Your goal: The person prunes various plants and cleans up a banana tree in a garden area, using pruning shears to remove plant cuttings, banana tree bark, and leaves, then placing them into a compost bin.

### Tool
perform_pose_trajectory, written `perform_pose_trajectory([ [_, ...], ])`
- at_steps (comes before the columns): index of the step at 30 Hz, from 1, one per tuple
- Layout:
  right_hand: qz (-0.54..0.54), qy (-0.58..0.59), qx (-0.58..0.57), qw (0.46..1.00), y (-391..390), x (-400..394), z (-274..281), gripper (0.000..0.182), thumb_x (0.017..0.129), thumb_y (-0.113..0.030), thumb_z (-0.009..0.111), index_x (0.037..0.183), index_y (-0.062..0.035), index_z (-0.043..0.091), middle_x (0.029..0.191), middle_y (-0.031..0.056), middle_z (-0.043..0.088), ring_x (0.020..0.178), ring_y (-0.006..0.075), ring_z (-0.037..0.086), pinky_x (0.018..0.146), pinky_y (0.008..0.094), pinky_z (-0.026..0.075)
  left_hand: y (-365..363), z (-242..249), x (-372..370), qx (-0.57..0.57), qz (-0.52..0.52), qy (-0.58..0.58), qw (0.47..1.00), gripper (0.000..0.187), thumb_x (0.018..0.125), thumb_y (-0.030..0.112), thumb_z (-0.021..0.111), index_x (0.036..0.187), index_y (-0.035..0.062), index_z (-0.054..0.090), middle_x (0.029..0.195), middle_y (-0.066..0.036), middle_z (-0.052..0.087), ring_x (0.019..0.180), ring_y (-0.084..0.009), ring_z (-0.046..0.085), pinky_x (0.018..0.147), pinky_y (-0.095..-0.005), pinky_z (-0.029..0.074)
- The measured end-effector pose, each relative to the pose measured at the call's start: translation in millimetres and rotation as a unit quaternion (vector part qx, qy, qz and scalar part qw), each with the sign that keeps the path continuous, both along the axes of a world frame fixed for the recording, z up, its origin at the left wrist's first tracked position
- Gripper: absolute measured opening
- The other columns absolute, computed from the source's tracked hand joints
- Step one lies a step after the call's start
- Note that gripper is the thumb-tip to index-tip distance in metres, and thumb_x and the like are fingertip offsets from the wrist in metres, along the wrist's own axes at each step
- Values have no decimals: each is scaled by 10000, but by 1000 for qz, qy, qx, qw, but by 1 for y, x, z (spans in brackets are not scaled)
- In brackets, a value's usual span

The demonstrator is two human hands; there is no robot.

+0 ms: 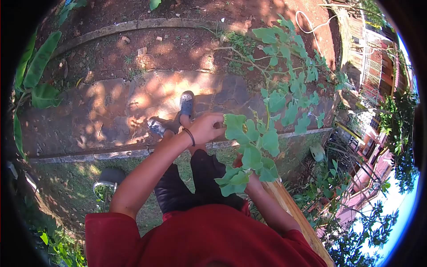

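Observation:
My left hand [208, 129], with a dark band at its wrist, reaches to the left edge of a broad green leaf [235, 127]. Its fingers are curled, and the tips meet the leaf edge, partly hidden there. The leaf belongs to a leafy plant [276, 101] with lobed leaves and thin stems. My right hand is mostly hidden behind the lower leaves [252, 158]; only the wrist and forearm [262, 191] show plainly. A small reddish patch [238, 161] appears between the leaves beside it, too covered to name.
A stone path [111, 104] runs across, with my feet in grey clogs [187, 103] on it. Beyond lies a curved kerb [133, 26] and red soil. A wooden beam [296, 213] stands by my right arm. A pale hose [311, 29] lies at upper right; a dark round container [111, 175] is at left.

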State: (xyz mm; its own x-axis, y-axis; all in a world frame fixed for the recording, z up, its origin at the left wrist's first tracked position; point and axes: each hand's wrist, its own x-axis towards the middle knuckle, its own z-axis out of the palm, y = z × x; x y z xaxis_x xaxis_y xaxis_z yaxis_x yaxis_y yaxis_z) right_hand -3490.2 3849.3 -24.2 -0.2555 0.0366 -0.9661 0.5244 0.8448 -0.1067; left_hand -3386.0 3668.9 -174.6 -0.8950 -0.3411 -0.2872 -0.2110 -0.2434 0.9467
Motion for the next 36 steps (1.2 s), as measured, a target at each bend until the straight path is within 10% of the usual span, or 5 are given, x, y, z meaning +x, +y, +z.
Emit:
perform_pose_trajectory([
  [5,154,72,-84,982,-2,-2,1,234,972,-313,576,878,-100,557,783,-21,523,658,56,503,537,235,413,4,5,7,48,13,24,998,238,818,52,658,1052,11,639,785,-63,550,677,-128,524,625,-308,434],
  [12,268,214,-275,898,23,16,-34,162,954,-191,602,1065,-110,516,847,-22,515,706,56,515,581,232,437,5,-2,-3,78,39,5,996,214,838,73,644,1041,4,631,808,-61,583,707,-111,553,658,-292,456],
  [15,74,77,-163,981,1,18,-16,229,941,-160,618,1126,-117,491,885,-15,514,714,52,511,595,214,438,4,-11,-10,80,62,-1,995,200,839,96,646,1014,0,630,701,-56,541,627,-108,531,584,-298,443],
  [26,408,-89,-111,902,75,-16,18,455,882,-380,650,1162,-35,550,1027,193,643,994,347,627,872,410,474,-45,9,-32,183,52,-24,981,216,862,-53,563,1054,9,640,971,-10,667,892,-76,602,803,-243,490],
  [36,428,358,-124,820,86,-101,-20,352,796,-226,695,1059,-42,549,955,163,586,906,373,578,793,466,452,-36,20,-48,120,59,-69,989,150,926,198,669,956,53,642,864,35,632,792,-44,570,726,-244,477],
])
